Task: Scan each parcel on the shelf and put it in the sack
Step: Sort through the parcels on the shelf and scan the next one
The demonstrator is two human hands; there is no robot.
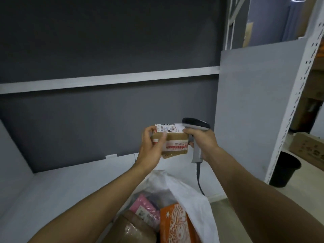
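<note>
Noted: small brown parcel (177,140), held in the air above the front edge of the shelf (61,186), label uppermost; gripped at its left end by left hand (151,148), fingers curled over the top; met at its right end by scanner (196,124), handle clasped in right hand (204,140), head seemingly touching the label. Directly below, open white sack (189,193), part filled. Risk: failed read, likely through scanner too close or askew; also drop short of sack mouth, owing to one-handed hold.
</note>
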